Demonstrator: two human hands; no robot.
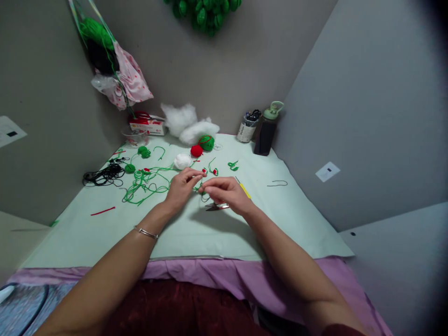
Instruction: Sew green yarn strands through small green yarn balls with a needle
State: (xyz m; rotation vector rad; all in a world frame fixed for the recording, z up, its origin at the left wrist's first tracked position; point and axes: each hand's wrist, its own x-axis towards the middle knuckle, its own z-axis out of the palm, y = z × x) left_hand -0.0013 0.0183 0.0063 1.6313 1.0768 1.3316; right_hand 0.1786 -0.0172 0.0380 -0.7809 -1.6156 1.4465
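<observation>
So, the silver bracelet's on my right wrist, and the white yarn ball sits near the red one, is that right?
Not quite: the head view shows the silver bracelet on your left wrist. The white yarn ball does sit near the red one.

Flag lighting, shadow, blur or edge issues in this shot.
Head view: soft shadow on the pale table covering below the hands; head view: small glints on the bracelet; head view: right edge darkens to black; head view: fine detail between the hands too soft to read.
</observation>
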